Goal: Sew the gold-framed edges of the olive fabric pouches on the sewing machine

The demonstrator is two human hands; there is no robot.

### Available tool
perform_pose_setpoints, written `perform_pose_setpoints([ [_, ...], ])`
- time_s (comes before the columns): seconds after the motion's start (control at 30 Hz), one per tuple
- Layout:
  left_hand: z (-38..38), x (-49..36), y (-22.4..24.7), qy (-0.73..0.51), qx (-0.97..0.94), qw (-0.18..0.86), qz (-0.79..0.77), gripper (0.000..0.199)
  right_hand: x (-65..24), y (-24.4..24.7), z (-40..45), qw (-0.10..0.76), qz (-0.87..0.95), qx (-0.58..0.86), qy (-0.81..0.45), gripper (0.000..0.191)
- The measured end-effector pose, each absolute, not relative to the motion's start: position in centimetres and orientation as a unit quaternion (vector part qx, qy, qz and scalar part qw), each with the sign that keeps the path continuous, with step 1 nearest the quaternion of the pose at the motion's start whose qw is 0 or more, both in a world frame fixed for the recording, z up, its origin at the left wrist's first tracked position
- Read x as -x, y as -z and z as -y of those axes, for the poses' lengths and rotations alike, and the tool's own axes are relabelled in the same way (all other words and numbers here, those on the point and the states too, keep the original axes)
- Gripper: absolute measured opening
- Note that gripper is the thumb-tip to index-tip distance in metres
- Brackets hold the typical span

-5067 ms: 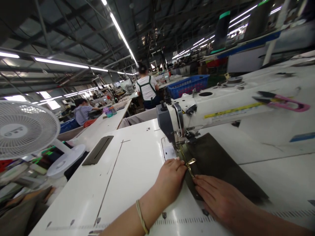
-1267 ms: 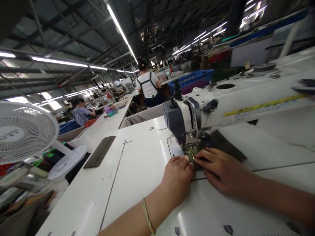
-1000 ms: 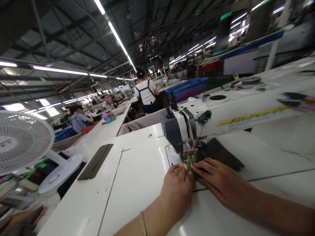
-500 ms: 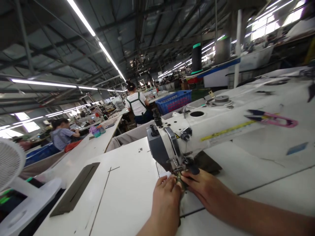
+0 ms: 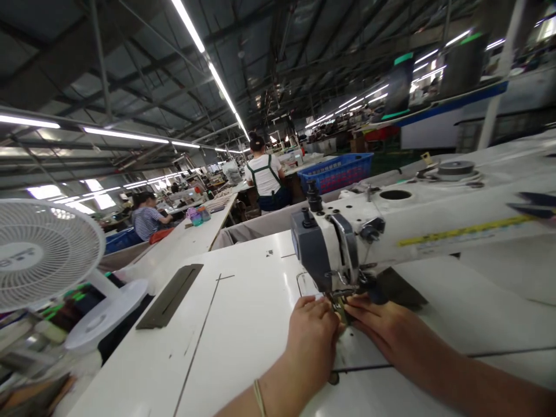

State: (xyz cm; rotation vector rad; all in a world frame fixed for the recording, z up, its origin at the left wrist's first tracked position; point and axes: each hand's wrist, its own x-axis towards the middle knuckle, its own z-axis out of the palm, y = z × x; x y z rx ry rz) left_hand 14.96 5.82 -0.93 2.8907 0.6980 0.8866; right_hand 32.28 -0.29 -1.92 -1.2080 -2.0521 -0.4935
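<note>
The white sewing machine head [image 5: 325,249] stands over the white table top [image 5: 234,330], its presser foot [image 5: 343,293] low near my hands. A narrow brass zipper [image 5: 341,310] runs under the foot, mostly hidden by my fingers. My left hand [image 5: 313,336] pinches it just in front of the foot. My right hand [image 5: 386,330] lies close beside, fingertips holding the edge of a dark olive fabric panel [image 5: 399,288], which extends behind the machine's foot and is partly hidden by the machine.
Pink-handled thread snips [image 5: 532,204] lie at the right edge, on the machine's arm. A white fan [image 5: 43,255] stands to the left of the table. Farther off are a blue basket [image 5: 336,172] and seated co-workers [image 5: 263,174] [image 5: 147,223].
Both hands have closed in towards the presser foot and now grip there. Less of the dark fabric shows than earlier, and the head view has swung slightly back from its half-second-ago angle.
</note>
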Motion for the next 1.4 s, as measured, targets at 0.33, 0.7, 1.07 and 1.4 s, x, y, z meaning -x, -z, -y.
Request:
perform_pose_setpoints([
  [0.33,-6.1,-14.8,0.8,-0.285,-0.928,0.039,-0.236,0.007,-32.4,1.6,0.0,0.335,0.798,0.461,0.195,0.034],
  [0.7,-6.1,-15.1,0.6,-0.276,-0.922,0.066,-0.265,0.009,-32.7,2.7,-0.6,0.308,0.793,0.493,0.181,0.031],
  [1.07,-6.2,-15.2,0.9,-0.301,-0.911,0.078,-0.271,0.011,-32.9,3.7,-0.7,0.316,0.784,0.504,0.178,0.027],
  [1.4,-5.4,-14.2,0.3,-0.360,-0.893,0.059,-0.262,0.011,-34.2,2.8,1.2,0.243,0.724,0.564,0.315,0.043],
])
